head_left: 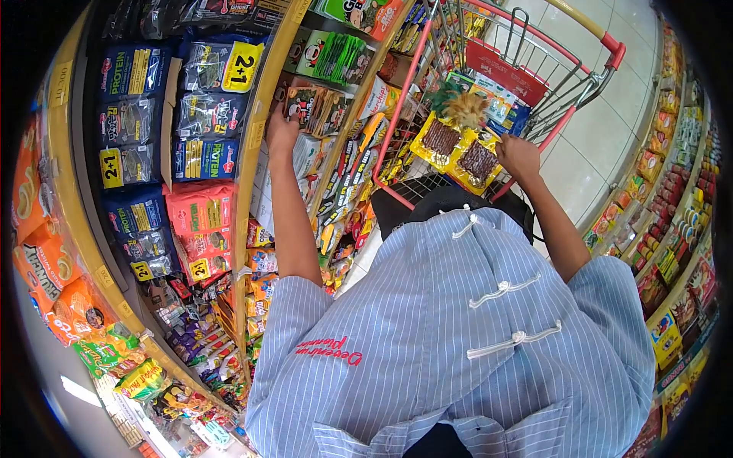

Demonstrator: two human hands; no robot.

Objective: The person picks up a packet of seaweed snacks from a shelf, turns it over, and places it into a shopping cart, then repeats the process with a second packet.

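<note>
Two yellow packs (440, 139) already lay at the cart's (409, 82) near edge — right hand (520, 158) beside them, left hand (282, 133) at shelved brown packs (304, 108), grips unclear.

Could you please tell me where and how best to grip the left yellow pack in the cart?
Probably pinch the left yellow pack by its outer left edge, from above: it lies face up, and the other yellow pack crowds its right side.

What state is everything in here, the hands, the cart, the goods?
Left hand: reaching into the shelf, at the brown packets.
Right hand: curled beside the yellow packs, grip unclear.
Yellow packs: lying in the cart.
Cart: partly filled.
Coral multipacks: on a shelf.
Striped shirt: worn, front closed.
</note>
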